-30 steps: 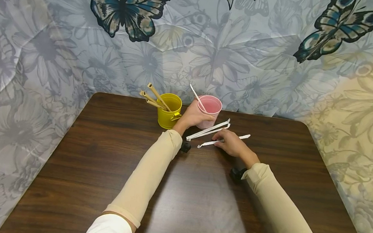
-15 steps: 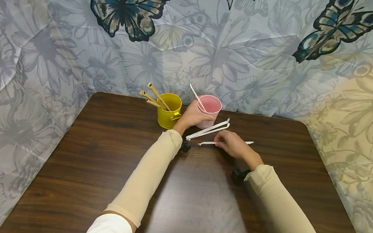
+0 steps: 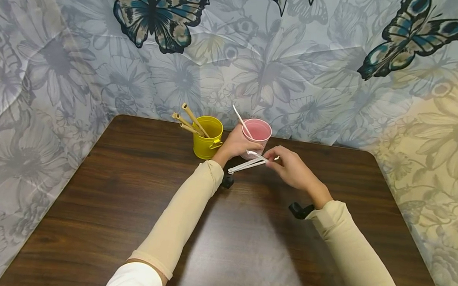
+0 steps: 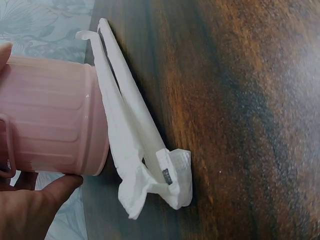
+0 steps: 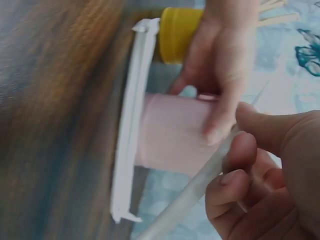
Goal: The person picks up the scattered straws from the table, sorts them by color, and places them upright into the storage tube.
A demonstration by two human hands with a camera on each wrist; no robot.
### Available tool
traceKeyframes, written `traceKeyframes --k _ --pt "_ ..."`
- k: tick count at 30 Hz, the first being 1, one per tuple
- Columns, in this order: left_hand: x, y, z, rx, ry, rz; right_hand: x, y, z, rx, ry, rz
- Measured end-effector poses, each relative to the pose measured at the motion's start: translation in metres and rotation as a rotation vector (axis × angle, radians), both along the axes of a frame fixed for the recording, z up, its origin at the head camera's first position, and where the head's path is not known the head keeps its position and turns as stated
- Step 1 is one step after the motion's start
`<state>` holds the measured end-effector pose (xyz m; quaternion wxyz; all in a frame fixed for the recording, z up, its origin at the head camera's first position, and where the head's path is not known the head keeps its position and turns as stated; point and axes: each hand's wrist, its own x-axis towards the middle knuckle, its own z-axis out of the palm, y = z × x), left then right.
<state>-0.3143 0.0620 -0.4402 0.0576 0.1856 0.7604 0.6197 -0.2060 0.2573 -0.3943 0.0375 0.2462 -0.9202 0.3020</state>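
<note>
My left hand [image 3: 234,143] grips the pink bucket [image 5: 175,132] from its left side, thumb across the front. One white straw [image 3: 240,117] leans out of that bucket. The right hand [image 3: 293,169] pinches another white straw, seemingly paper-wrapped [image 5: 192,192], between thumb and fingers, raised just in front of the bucket. Two more straws in white paper wrappers [image 4: 135,120] lie side by side on the table, close before the bucket's base. In the head view, the right hand and its straw hide part of them.
To the left of the pink bucket stands a yellow bucket [image 3: 203,149] with several tan hollow tubes [image 3: 191,116] leaning out. The brown wooden table [image 3: 124,189] ends at a butterfly-printed cloth [image 3: 265,71] behind.
My right hand has lifted its straw off the table and brought it up toward the pink bucket, turning it. The left hand keeps its grip in place.
</note>
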Motion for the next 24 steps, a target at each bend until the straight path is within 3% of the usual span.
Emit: traceKeyframes --k 10,19,24 --pt "0.001 -0.002 0.000 -0.032 -0.008 0.003 0.000 -0.005 0.032 -0.137 0.168 -0.044" --pt "0.000 -0.002 -0.001 -0.043 -0.009 0.023 -0.013 -0.016 0.069 -0.206 0.290 -0.096" --pt "-0.001 -0.001 -0.001 -0.035 -0.010 0.011 -0.018 -0.025 0.092 -0.324 0.343 -0.094"
